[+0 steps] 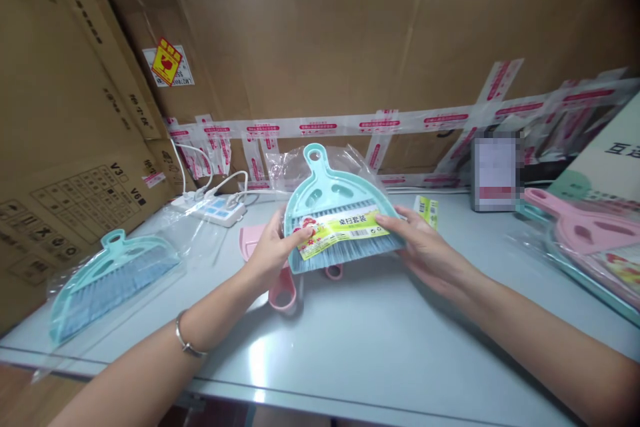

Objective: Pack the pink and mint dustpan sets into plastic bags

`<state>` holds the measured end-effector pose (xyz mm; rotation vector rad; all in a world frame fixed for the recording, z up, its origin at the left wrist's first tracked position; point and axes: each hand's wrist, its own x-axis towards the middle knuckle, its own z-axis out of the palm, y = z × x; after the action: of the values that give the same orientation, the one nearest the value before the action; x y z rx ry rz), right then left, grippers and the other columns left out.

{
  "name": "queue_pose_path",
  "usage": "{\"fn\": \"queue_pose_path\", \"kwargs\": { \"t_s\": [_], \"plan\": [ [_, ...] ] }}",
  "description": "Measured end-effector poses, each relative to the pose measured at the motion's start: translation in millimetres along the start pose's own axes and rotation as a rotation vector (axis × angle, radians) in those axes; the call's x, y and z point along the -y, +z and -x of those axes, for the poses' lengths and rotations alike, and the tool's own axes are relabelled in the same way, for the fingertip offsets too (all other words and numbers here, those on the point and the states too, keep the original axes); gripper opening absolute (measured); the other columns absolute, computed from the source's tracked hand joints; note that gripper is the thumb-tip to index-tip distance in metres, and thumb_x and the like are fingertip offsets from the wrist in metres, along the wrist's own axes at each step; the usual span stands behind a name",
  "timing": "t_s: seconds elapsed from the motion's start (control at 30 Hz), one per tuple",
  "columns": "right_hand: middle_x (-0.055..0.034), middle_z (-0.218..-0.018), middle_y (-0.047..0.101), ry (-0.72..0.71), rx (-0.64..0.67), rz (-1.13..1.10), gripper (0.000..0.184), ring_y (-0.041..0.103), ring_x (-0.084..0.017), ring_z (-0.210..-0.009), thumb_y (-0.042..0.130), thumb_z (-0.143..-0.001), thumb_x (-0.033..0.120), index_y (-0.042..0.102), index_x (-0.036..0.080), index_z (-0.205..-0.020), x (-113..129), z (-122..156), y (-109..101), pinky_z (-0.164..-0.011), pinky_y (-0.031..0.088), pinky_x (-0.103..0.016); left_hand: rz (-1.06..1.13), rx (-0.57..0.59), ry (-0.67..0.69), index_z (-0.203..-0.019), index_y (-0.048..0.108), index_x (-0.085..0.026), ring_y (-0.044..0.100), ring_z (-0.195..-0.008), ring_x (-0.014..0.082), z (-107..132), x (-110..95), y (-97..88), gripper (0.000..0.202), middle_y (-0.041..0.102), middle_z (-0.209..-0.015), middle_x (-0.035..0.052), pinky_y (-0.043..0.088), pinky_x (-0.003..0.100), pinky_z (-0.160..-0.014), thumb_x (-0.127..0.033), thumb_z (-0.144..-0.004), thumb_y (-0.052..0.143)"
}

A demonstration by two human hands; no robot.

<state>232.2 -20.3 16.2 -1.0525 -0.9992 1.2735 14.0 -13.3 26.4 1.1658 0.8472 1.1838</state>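
Dustpan (329, 183) cradles a bristled brush (347, 253) beneath printed label (337, 230).

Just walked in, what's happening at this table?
A person holds up a teal dustpan, left grip on one side and right grip on the other, above the table. A brush lies against the pan, with a yellow-green card across it, both thumbs at the card. Pink parts lie beneath, partly hidden. Another teal set lies wrapped at left; a pink dustpan lies at right.
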Motion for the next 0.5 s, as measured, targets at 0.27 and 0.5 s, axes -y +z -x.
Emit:
{"fn": "queue_pose_path", "kwargs": {
  "t_s": [0.27, 0.5],
  "plan": [
    [-0.0069, -0.084, 0.072, 0.262, 0.014, -0.09, 0.03, 0.067, -0.017, -0.066, 0.067, -0.076, 0.023, 0.062, 0.014, -0.104, 3, 2, 7, -0.057, 0.054, -0.025, -0.003, -0.056, -0.216, -0.104, 0.054, -0.015, 0.068, -0.072, 0.0224, 4, -1, 6.9, 0.044, 0.069, -0.092, 0.0093, 0.056, 0.035, -0.062, -0.025, -0.066, 0.073],
    [-0.0059, -0.102, 0.07, 0.293, 0.265, -0.09, 0.044, 0.067, -0.013, -0.075, 0.067, -0.076, 0.023, 0.057, 0.018, -0.119, 6, 5, 2, -0.06, 0.053, -0.018, -0.021, -0.134, -0.341, -0.095, 0.056, -0.013, 0.066, -0.06, 0.0189, -3, -11, 4.3, 0.032, 0.069, -0.073, 0.0062, 0.053, 0.028, -0.055, -0.017, -0.065, 0.067]
  ]
}}
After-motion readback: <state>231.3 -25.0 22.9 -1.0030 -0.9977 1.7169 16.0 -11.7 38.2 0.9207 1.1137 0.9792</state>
